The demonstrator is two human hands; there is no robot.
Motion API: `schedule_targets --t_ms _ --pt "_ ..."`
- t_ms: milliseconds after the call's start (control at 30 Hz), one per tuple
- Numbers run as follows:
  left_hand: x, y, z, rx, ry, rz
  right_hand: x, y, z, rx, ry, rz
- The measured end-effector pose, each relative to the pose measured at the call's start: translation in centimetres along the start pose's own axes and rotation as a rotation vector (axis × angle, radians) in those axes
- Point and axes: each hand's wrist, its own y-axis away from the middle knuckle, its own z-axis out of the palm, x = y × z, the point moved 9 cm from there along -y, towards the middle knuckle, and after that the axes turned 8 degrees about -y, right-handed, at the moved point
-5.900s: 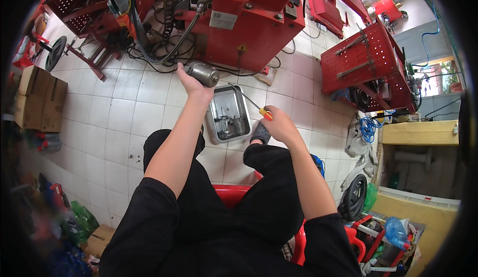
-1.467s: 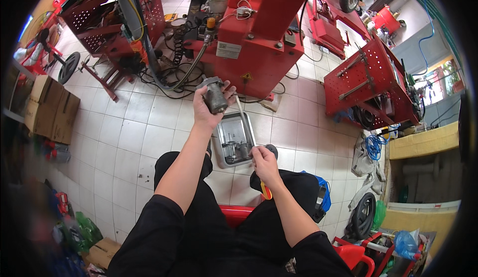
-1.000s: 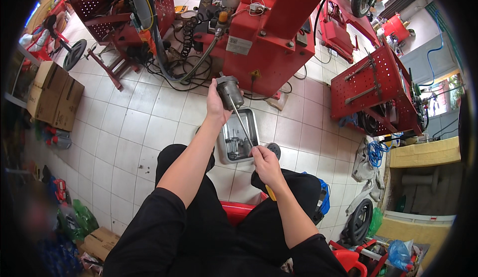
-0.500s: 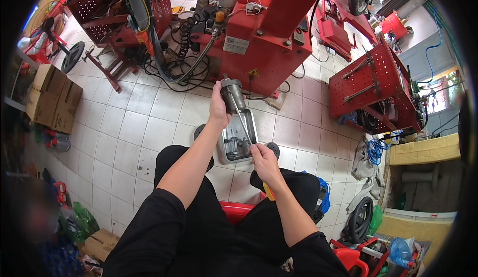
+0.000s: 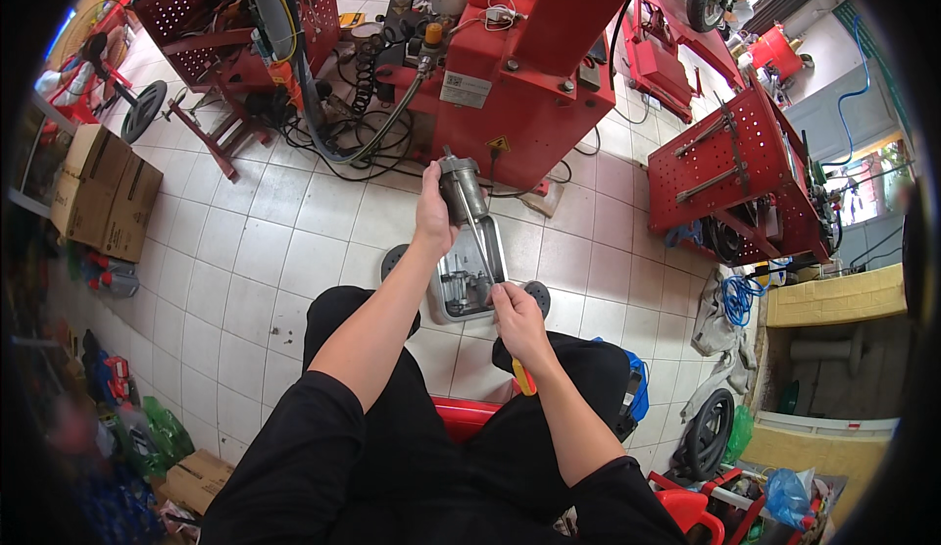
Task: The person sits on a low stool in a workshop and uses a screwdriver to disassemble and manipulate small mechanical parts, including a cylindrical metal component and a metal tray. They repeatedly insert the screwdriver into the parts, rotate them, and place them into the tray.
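Observation:
In my left hand point(image 5: 435, 214) is a grey metal cylinder point(image 5: 461, 187) with a wider collar and a thin stub on its upper end. It is held tilted above a metal tray point(image 5: 447, 314), fingers wrapped round its side. My right hand point(image 5: 519, 320), lower and to the right, is closed on a long thin metal tool point(image 5: 482, 249) whose yellow-orange handle point(image 5: 523, 378) shows below the wrist. The tool's far end reaches the cylinder's lower end; whether it goes inside I cannot tell. Several small metal parts point(image 5: 459, 285) lie in the tray.
A red machine point(image 5: 529, 123) stands just ahead, with hoses and cables point(image 5: 363, 143) on the floor to its left. Dark round discs point(image 5: 537, 297) flank the tray. A red perforated cart point(image 5: 725, 173) is at right, cardboard boxes point(image 5: 103, 192) at left. A red seat point(image 5: 466, 416) shows between my legs.
The cylinder and my left hand have shifted slightly right and down. My right hand has moved a little left, and the tool's handle has swung slightly left.

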Motion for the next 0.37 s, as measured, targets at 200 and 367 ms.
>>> schedule_targets --t_ms 200,367 --pt "0.2 0.0 -0.2 0.017 -0.051 0.053 -2.2 0.7 0.0 0.111 0.110 0.017" --pt "1.1 0.4 -0.2 0.061 -0.121 0.141 -0.7 0.5 -0.1 0.090 0.080 0.103"
